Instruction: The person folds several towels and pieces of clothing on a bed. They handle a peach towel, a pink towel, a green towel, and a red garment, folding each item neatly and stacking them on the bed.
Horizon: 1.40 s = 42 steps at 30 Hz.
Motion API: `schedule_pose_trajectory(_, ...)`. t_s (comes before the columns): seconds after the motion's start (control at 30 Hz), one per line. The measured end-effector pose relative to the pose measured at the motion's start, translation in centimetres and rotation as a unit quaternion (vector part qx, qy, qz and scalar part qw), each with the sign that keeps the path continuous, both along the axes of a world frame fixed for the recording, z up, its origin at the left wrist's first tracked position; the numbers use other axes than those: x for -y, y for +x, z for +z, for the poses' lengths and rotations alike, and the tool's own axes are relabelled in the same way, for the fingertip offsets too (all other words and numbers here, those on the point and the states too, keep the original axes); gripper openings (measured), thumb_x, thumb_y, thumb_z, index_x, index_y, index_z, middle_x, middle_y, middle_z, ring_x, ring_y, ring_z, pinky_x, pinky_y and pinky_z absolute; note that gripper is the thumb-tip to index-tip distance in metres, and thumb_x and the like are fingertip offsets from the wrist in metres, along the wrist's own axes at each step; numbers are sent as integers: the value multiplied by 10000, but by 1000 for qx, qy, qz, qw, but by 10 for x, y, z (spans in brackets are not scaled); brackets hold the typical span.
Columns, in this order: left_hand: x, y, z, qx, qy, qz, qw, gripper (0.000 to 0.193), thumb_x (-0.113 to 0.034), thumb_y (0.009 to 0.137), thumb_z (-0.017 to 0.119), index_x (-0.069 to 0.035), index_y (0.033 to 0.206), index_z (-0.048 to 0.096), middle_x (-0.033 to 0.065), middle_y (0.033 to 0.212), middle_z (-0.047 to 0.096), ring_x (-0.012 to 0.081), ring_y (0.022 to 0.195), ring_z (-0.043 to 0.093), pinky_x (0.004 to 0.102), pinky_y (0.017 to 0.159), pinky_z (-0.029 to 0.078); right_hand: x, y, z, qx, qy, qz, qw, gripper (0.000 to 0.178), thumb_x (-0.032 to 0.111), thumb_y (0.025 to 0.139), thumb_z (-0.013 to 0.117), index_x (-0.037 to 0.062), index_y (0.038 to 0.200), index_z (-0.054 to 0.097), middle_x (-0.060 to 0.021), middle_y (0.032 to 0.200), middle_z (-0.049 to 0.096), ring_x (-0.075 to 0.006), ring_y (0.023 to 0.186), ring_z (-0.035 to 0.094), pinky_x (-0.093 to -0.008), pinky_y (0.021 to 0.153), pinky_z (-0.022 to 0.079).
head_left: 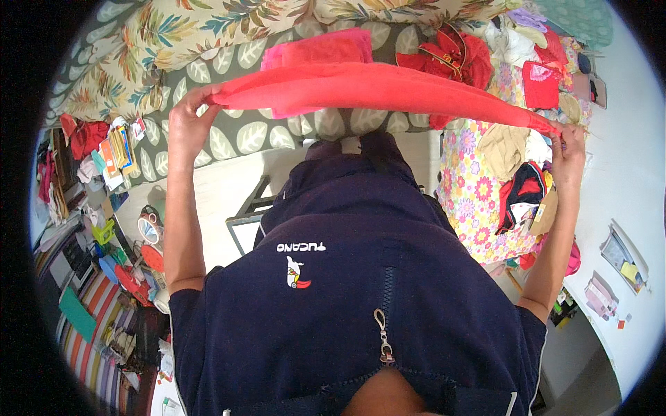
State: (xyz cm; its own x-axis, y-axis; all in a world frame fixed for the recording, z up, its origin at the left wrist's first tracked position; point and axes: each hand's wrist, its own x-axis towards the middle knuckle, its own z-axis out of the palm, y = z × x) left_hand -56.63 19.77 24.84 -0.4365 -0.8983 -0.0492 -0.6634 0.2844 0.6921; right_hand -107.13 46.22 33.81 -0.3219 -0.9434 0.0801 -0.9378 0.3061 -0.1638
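Main thing: a red cloth [347,87], pulled out lengthwise in the air between both hands, in front of the sofa, bowing up a bit in the middle and narrowing toward the right end.
Left hand: the left hand [189,116] has thumb and fingers pinched together on the cloth's left end, pretty much no gap between the tips.
Right hand: the right hand [570,144] has its fingers curled closed around the bunched right end. Can't really make out each fingertip from here.
Arms: both raised and spread wide, coming up either side of the navy short-sleeved top [333,312], which has a little bird motif and a zip with a metal pull [385,347].
Sofa: leaf-print seat [246,132] with tropical-print cushions [215,28] along the back. A folded pink cloth [319,47] lies on the seat, partly hidden behind the red one.
Right side: flower-print cover [461,184] with clothes piled on it, including a beige garment [501,149] and a black-and-red garment [519,197] just below it. A red garment with gold trim [454,59] lies near the cover's far corner.
Left side: total clutter, with papers [123,154] near the sofa's end and a green folder [76,312] on a striped cloth [97,350].
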Motion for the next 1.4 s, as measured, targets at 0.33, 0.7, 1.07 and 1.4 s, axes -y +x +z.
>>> schedule_pose_trajectory(0.33, 47, 2, -7, -353, 150, 31, 923, 167, -98, 833, 534, -5, 970, 554, 92, 1075, 571, 186, 972, 547, 313, 879, 397, 0, -40, 13, 396, -39, -229, 889, 228, 162, 853, 530, 49, 1046, 573, -47, 1037, 580, -135, 929, 537, -280, 832, 406)
schedule_pose_trajectory(0.7, 31, -95, -78, -489, 334, 216, 776, 255, -196, 899, 447, 28, 997, 521, 99, 955, 585, 183, 860, 564, 316, 780, 446, 83, 57, -105, 789, -83, -279, 542, 314, 250, 895, 458, 20, 1103, 507, -103, 1075, 575, -206, 984, 553, -347, 882, 430)
schedule_pose_trajectory(1.07, -82, -168, -5, -319, 365, -29, 874, 360, -119, 801, 608, -54, 1088, 401, 68, 995, 512, 118, 928, 522, 249, 784, 453, 137, 221, -80, 818, -59, -176, 545, 182, 169, 887, 478, 6, 961, 511, -94, 866, 591, -164, 789, 593, -275, 688, 494)
schedule_pose_trajectory(1.4, -76, -145, -22, -346, 485, -135, 792, 333, 29, 797, 539, -35, 1104, 429, 43, 969, 549, 100, 885, 546, 236, 729, 455, 110, 145, -75, 552, 6, 90, 829, 453, 241, 756, 642, 22, 1117, 479, -128, 1044, 562, -239, 990, 547, -338, 823, 440)
